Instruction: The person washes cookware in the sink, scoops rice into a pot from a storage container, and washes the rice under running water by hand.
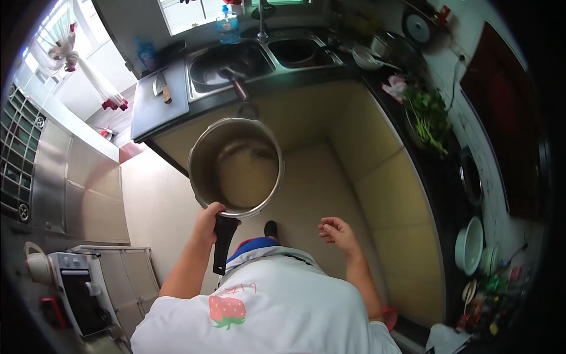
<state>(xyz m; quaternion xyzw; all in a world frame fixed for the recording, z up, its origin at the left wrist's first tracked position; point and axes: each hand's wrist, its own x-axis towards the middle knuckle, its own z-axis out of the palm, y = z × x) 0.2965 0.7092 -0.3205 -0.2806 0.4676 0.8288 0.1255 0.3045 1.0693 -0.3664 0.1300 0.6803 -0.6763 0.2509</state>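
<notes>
My left hand is closed around the black handle of a deep metal pot, close to where the handle joins the rim. The pot is held in the air in front of my body, tilted so its inside shows. Pale, grainy-looking contents cover its bottom; their exact kind cannot be made out. My right hand hangs in the air to the right of the pot, fingers loosely bent and apart, holding nothing.
Ahead is a double sink with a dark-handled pan. A knife lies on the cutting board to its left. Along the right counter are leafy greens, a pale bowl and a lidded pot.
</notes>
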